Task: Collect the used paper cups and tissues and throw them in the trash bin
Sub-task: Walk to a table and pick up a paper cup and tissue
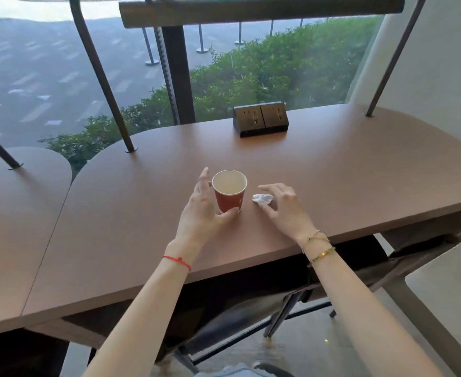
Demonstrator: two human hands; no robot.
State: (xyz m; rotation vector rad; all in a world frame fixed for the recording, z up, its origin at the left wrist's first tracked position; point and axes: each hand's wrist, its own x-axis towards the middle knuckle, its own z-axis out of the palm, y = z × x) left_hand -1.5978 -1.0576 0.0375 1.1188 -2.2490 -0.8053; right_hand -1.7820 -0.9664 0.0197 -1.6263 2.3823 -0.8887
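A red paper cup [229,195] stands upright near the middle of the brown table [332,186]. My left hand [202,210] curves around its left side with fingers spread; the thumb touches the cup's base, and the fingers stay apart from its wall. Just right of the cup lies a small crumpled white tissue [262,198]. My right hand [285,208] hovers over it, thumb and fingers apart on either side, holding nothing. No trash bin is in view.
A black double socket box [260,118] sits at the table's far edge by the window. Slanted dark metal posts [106,85] rise from the tabletop at left and right. A second table [14,213] adjoins on the left. Chair legs stand under the table.
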